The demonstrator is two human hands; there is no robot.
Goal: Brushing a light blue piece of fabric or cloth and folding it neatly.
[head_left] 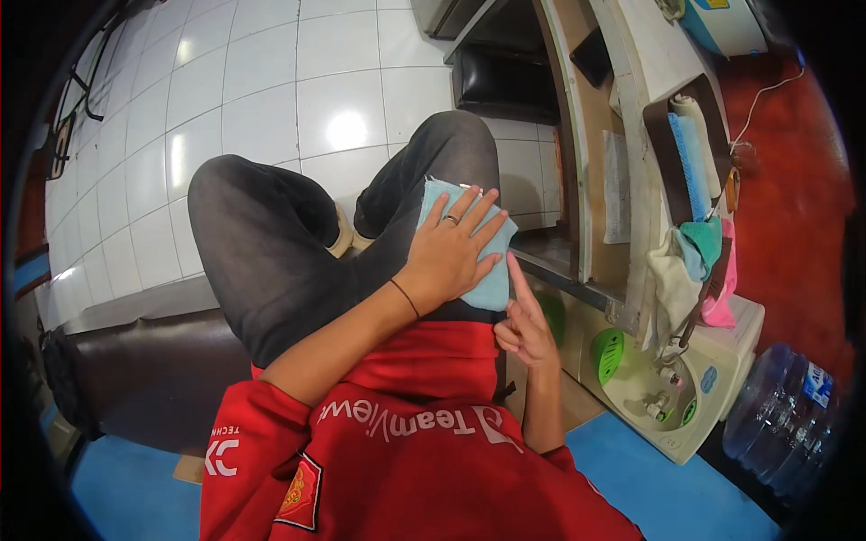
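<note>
A light blue cloth (492,287), apparently folded, lies over my right thigh. My left hand (451,248) rests flat on top of it, fingers spread, with a ring on one finger and a dark band on the wrist. Beside the cloth's right edge is my right hand (530,329), its index finger stretched out along the edge and the other fingers curled in. I see nothing held in it. A small pale bit shows at the cloth's top edge near my left fingertips; what it is I cannot make out.
To my right stand a cream water dispenser (622,388) and a large clear bottle (780,419). Several cloths (672,275) hang above the dispenser, near a brown bin (663,153) with rolled fabric. A dark padded bench (144,379) is at left; white tiles (262,86) lie ahead.
</note>
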